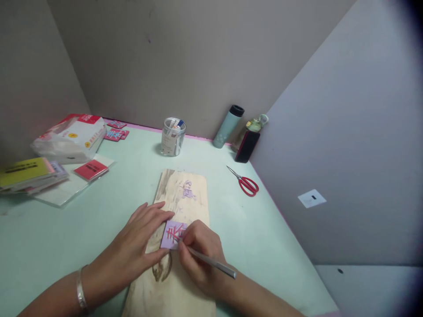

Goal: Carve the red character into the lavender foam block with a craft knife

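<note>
A small purple square [164,241] with a red Chinese character on it lies on a wooden board [194,281]. My left hand [142,237] steadies it from the left, thumb at the near corner and forefinger by the far one. In my right hand [205,251] is a slim silver craft knife [216,264], gripped like a pen. Its tip meets the right side of the square, and my fingers hide the blade. Purple shavings [188,190] are scattered on the far part of the board.
Red-handled scissors [247,186] lie right of the board. Behind stand a clear jar [173,137] of tools, a teal bottle [228,127], a green bottle [254,124] and a phone [247,147]. At left are a tissue pack [74,136], coloured pads [26,174] and red squares [90,170].
</note>
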Demonstrator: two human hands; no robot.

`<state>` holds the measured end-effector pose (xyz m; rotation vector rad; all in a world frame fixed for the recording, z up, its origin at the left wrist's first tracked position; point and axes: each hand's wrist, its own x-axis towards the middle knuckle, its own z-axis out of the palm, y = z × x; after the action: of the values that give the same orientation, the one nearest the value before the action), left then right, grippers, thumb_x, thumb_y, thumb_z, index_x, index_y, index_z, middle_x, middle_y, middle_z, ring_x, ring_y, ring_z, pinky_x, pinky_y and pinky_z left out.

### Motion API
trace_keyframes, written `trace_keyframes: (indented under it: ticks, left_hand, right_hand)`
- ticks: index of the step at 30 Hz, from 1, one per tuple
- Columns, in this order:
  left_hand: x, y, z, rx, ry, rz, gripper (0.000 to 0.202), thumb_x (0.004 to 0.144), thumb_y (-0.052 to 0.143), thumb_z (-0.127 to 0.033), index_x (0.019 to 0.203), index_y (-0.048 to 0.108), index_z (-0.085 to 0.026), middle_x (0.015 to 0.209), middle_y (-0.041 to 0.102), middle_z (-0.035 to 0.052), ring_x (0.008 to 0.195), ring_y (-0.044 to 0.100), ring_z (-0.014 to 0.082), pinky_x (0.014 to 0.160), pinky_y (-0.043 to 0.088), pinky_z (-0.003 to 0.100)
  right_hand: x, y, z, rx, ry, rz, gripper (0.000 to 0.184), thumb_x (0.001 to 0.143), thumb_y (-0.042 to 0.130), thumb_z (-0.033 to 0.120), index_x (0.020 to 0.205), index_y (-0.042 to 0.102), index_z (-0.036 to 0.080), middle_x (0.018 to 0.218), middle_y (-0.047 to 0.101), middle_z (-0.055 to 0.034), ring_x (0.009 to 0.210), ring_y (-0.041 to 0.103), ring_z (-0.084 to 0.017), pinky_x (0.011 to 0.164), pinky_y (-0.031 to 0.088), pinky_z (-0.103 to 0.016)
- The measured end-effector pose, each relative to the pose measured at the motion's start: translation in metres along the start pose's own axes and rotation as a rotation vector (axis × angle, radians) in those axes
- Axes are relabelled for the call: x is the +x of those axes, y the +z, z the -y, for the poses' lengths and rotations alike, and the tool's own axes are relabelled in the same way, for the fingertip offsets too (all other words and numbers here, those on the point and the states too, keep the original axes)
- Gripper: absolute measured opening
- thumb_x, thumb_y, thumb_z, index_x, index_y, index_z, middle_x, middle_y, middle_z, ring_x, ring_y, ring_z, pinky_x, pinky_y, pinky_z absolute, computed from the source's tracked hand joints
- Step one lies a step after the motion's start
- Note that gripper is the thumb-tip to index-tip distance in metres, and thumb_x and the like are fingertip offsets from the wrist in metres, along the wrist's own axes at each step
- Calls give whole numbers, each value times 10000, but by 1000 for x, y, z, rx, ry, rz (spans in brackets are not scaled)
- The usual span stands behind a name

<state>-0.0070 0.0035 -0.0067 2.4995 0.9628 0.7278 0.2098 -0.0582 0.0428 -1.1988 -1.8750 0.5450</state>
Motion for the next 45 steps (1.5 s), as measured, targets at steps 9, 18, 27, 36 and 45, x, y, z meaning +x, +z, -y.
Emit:
trace_keyframes:
  ticks: [9,18,27,36,45]
  left_hand:
    - [2,-1,-3,-21,-22,-10,529,958,645,-361,1462,491,-315,1518,576,53,1482,470,309,1245,377,557]
    - [2,-2,-4,-17,-10,-19,530,959,639,-357,1463,480,-311,1529,567,70,1478,477,319,1238,381,577]
    - [2,0,-5,-35,-14,-32,537,950,643,-342,1456,468,-313,1495,592,64,1481,470,304,1252,362,565]
    - [2,0,-3,-9,4,-31,565,955,659,-372,1475,449,-304,1532,569,70,1475,483,307,1247,369,567]
    - [2,2,-2,2,12,-39,586,959,661,-365,1486,414,-301,1522,580,67,1471,488,299,1249,357,571]
  right_hand:
    - [0,2,-2,-23,0,1,180,948,532,136,807,463,226,756,564,-2,623,494,-128,598,387,-269]
    - [0,1,-1,-79,-4,6,184,956,514,135,807,459,227,760,574,-14,645,521,-140,611,404,-273]
    - [1,3,-3,-74,-26,2,179,953,515,126,820,457,230,768,570,-13,661,522,-146,614,407,-278]
    - [3,-3,2,-7,11,76,164,971,502,146,837,458,228,786,553,-9,675,506,-147,633,404,-283]
    - [7,-8,3,60,65,111,160,977,500,169,832,468,227,792,560,-10,702,516,-151,668,417,-297]
